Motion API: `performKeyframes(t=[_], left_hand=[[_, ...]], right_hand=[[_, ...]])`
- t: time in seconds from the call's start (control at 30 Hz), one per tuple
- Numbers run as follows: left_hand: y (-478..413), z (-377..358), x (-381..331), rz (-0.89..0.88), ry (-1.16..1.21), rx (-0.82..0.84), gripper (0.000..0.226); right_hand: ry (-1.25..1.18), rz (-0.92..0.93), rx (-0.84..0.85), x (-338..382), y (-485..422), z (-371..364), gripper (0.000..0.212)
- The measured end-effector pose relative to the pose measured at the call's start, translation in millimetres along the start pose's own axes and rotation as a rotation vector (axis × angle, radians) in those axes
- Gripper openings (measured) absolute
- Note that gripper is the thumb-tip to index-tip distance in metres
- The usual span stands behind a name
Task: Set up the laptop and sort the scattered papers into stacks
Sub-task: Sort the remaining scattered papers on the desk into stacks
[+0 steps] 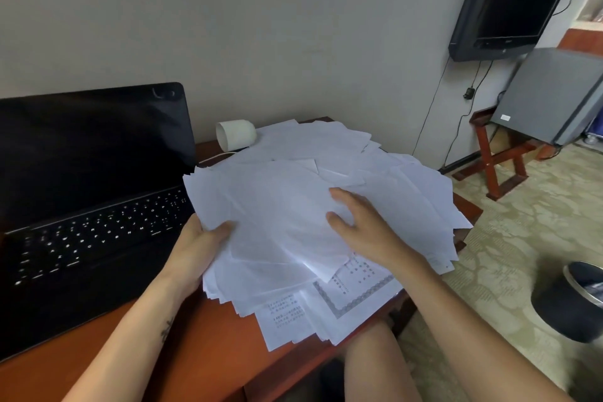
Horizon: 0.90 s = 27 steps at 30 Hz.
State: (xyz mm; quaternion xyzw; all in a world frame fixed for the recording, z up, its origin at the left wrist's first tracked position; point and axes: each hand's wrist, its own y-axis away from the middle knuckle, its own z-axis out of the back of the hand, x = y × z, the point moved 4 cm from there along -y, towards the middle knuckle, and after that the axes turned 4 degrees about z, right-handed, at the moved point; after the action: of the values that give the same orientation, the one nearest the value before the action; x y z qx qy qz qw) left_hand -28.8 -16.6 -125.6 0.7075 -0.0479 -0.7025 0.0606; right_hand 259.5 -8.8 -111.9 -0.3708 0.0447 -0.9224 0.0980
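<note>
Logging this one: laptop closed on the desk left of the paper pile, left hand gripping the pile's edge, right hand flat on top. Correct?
Not quite. The head view shows the laptop open, screen up and dark, keyboard exposed. The rest stands: it sits left of the paper pile, the left hand grips the pile's edge, the right hand rests on top.

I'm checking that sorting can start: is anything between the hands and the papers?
Nothing visible does. The left hand grips the left edge of the papers, and the right hand rests on top of them, fingers spread.
</note>
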Motion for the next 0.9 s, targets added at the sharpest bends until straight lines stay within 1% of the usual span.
performKeyframes(t=[0.03, 0.07, 0.1, 0.13, 0.2, 0.27, 0.33, 0.37, 0.43, 0.47, 0.5, 0.53, 0.6, 0.67, 0.73, 0.8, 0.83, 0.9], left_hand=[[-0.5, 0.1, 0.8, 0.001, -0.04, -0.005, 0.021], [-0.8, 0.2, 1.2, 0.009, -0.062, -0.007, 0.026], [-2.3, 1.2, 2.5, 0.016, -0.076, -0.003, 0.029], [-3.7, 2.0, 3.6, 0.028, -0.08, -0.001, 0.032], [-6.2, 4.7, 5.8, 0.053, -0.087, 0.013, 0.041], [-8.7, 8.4, 9.1, 0.069, -0.12, 0.052, 0.06], [-8.1, 10.9, 8.7, 0.072, -0.151, 0.104, 0.078], [-8.4, 12.2, 9.0, 0.073, -0.144, 0.131, 0.08], [-8.6, 12.8, 7.8, 0.082, -0.093, 0.165, 0.072], [-9.2, 12.1, 8.4, 0.076, -0.077, 0.17, 0.065], [-8.0, 10.4, 7.4, 0.065, -0.072, 0.162, 0.057], [-7.6, 9.1, 6.7, 0.046, -0.074, 0.141, 0.049], [-6.6, 4.6, 6.1, 0.014, -0.087, 0.11, 0.036], [-3.2, -1.4, 2.6, -0.022, -0.098, 0.094, 0.026], [-1.0, -3.4, -0.4, -0.057, -0.142, 0.081, 0.024], [-0.4, -2.7, -1.3, -0.097, -0.211, 0.093, 0.027], [-1.3, -0.9, -0.6, -0.1, -0.224, 0.091, 0.03], [-4.2, 4.1, 1.5, -0.083, -0.2, 0.065, 0.036]], right_hand=[[0.204, -0.002, 0.055, -9.1, -2.6, 1.0, 0.059], [0.34, -0.007, 0.137, -17.4, -3.1, -1.8, 0.063], [0.408, -0.014, 0.202, -23.2, -2.5, -5.9, 0.067], [0.445, -0.011, 0.223, -26.2, -1.3, -10.7, 0.069], [0.497, 0.004, 0.152, -25.2, -2.2, -16.5, 0.075], [0.522, -0.017, 0.09, -19.8, -6.4, -22.2, 0.084], [0.483, -0.026, 0.085, -12.1, -11.5, -29.3, 0.087], [0.41, -0.02, 0.082, -7.8, -13.8, -32.5, 0.083], [0.217, -0.027, 0.023, -1.1, -16.6, -33.7, 0.069], [0.174, -0.026, -0.038, -0.8, -17.3, -31.4, 0.063], [0.207, -0.017, -0.089, -2.2, -17.9, -28.6, 0.06], [0.289, -0.011, -0.096, -5.9, -17.8, -27.7, 0.061], [0.415, 0.018, -0.017, -12.4, -15.1, -32.1, 0.066], [0.409, 0.095, 0.024, -11.1, -9.5, -39.3, 0.069], [0.378, 0.165, 0.035, -2.5, -2.0, -45.8, 0.07], [0.333, 0.166, 0.039, -0.4, -0.6, -46.0, 0.069], [0.299, 0.141, 0.023, -1.8, -3.5, -42.1, 0.065], [0.186, 0.087, -0.057, -9.5, -17.1, -29.0, 0.044]])
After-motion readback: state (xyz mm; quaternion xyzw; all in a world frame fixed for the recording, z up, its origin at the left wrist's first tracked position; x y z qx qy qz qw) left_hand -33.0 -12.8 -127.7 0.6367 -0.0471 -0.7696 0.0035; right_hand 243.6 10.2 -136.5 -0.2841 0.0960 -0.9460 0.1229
